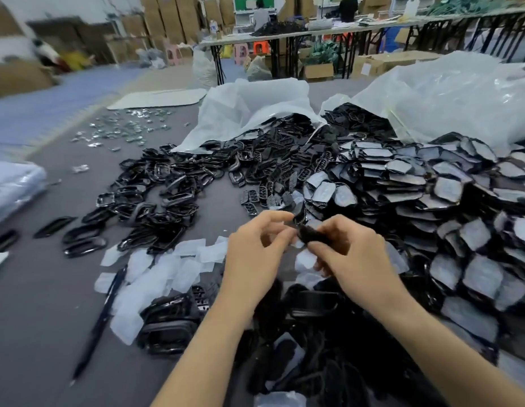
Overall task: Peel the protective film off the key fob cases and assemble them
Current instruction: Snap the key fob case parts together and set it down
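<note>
My right hand [352, 254] grips a small black key fob case part [307, 234] above the grey table. My left hand [255, 254] meets it from the left, thumb and forefinger pinching at the part's edge; motion blur hides whether film is between them. A large pile of film-covered black case plates [431, 201] lies to the right. Black frame rings [155, 201] are heaped at centre left, and black button inserts [270, 183] lie between the two piles. Peeled film pieces [167, 268] are scattered in front of my left hand.
A black pen [99, 321] lies on the grey table [35, 318] at the lower left. Assembled black cases [170, 321] sit near my left forearm. White plastic bags [255, 104] stand open behind the piles. Small shiny metal bits [120, 127] lie far left.
</note>
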The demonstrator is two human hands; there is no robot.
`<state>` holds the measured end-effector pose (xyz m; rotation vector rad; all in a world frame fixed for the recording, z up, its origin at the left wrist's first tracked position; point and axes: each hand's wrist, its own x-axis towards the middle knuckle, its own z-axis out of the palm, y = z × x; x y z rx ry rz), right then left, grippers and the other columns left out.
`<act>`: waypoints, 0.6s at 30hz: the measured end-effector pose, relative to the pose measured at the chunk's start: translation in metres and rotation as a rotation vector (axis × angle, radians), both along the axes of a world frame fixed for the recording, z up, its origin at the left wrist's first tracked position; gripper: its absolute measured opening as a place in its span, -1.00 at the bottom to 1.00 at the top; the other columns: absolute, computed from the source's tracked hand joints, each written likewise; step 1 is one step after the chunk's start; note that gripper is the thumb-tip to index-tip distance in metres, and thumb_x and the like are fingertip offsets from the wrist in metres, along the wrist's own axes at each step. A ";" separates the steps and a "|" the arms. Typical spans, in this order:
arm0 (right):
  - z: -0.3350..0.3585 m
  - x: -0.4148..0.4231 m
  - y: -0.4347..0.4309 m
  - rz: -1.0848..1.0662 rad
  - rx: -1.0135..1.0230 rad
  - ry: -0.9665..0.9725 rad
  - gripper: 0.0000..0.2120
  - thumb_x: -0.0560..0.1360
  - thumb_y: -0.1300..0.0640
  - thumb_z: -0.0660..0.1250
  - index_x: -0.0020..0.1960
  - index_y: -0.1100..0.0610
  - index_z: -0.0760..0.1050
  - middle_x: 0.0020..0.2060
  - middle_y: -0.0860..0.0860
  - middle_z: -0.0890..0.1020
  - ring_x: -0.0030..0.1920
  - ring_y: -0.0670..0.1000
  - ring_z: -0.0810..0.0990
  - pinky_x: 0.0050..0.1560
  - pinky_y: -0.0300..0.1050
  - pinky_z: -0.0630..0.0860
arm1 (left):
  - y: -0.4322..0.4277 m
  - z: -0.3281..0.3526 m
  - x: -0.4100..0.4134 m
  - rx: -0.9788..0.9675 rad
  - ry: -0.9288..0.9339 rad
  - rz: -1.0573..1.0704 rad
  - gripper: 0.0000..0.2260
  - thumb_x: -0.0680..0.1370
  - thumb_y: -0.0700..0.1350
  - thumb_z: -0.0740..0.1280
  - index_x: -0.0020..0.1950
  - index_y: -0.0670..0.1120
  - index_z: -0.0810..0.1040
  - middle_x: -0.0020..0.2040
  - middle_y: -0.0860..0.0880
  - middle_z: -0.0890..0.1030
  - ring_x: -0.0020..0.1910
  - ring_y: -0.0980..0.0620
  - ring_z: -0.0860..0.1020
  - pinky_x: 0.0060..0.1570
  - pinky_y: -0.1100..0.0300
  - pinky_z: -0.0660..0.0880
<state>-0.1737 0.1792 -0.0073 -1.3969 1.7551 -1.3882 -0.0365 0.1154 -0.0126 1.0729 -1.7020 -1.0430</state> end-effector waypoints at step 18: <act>-0.019 -0.007 -0.002 -0.033 -0.222 0.367 -0.83 0.39 0.23 0.50 -0.22 0.03 0.53 -0.43 -0.24 0.47 -0.24 -0.13 0.52 -0.30 -0.30 0.43 | -0.132 0.029 0.074 -0.327 -0.972 0.478 -0.86 0.55 -0.03 0.36 0.08 0.06 0.64 0.01 -0.04 0.68 0.04 -0.16 0.59 -0.11 0.05 0.45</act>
